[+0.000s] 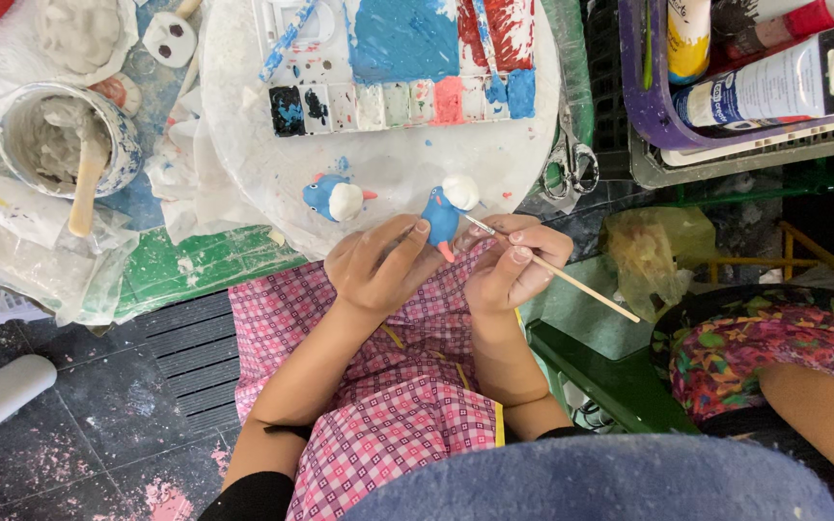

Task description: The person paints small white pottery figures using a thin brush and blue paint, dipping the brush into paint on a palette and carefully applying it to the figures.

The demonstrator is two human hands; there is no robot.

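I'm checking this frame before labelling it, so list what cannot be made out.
Head view only:
- Blue bird figure: its lower side, covered by the left hand.
- Brush: its tip is too small to show any paint colour.
- Paint palette: cut off by the top edge.
- Scissors: blades hidden under the white board.

matt clay bird, wooden brush handle

A paint-smeared table carries a round white board, a plaster cup and scissors
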